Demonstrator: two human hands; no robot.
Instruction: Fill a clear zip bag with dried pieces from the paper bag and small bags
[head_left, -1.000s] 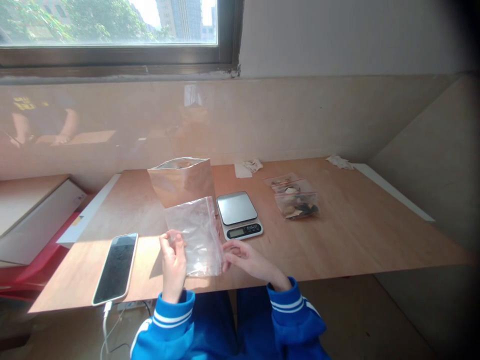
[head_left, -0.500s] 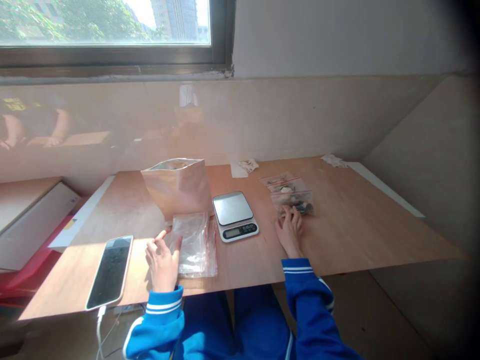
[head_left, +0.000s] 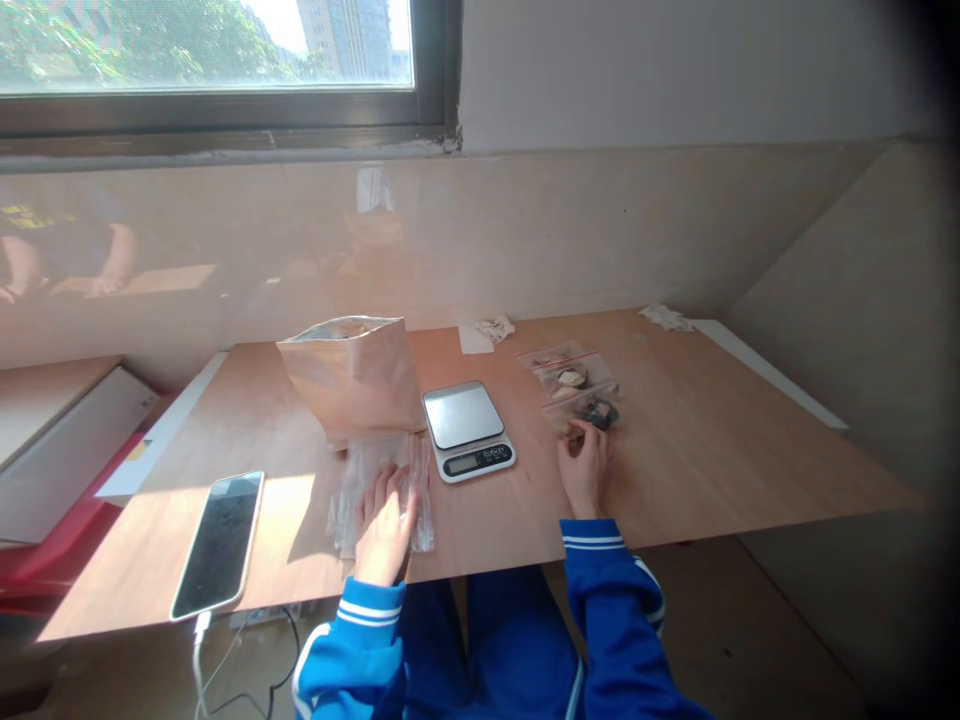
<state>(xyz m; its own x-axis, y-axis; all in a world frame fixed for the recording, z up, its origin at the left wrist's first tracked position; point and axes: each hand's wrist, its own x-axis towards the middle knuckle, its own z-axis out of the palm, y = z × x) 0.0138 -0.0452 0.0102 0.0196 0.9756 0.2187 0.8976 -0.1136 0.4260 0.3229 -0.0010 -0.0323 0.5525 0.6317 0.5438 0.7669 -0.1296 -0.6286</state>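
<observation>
Filled bags [head_left: 600, 412] lie overlapping on the table right of the scale [head_left: 465, 415], fanned so that part of each shows, probably to keep them apart by count. Dark and pale dried pieces show through the film. The right hand [head_left: 585, 465] is at the near edge of the closest one, thumb and forefinger curled into a ring; whether they pinch the film cannot be told.

The left hand [head_left: 386, 520] lies over the clear bags [head_left: 424, 500], fingers outstretched and closed round nothing visible, a pose that would keep such light, slippery film from sliding. The scale sits between the two hands, display toward the person, likely so that it can be read from the seat and reached from either side. Behind the clear bags the pouch [head_left: 352, 385] stands upright, mouth gaping, its base apparently spread enough to hold it up.

The table [head_left: 712, 440] has a smooth wood-toned top, sunlit at the left, where a phone [head_left: 217, 545] lies with a cable [head_left: 199, 650] plugged in. Crumpled tissue [head_left: 666, 318] rests by the back edge. Beyond, a glossy wall [head_left: 562, 240] carries a faint reflection of a person, below a window [head_left: 187, 50] showing trees and a building.
</observation>
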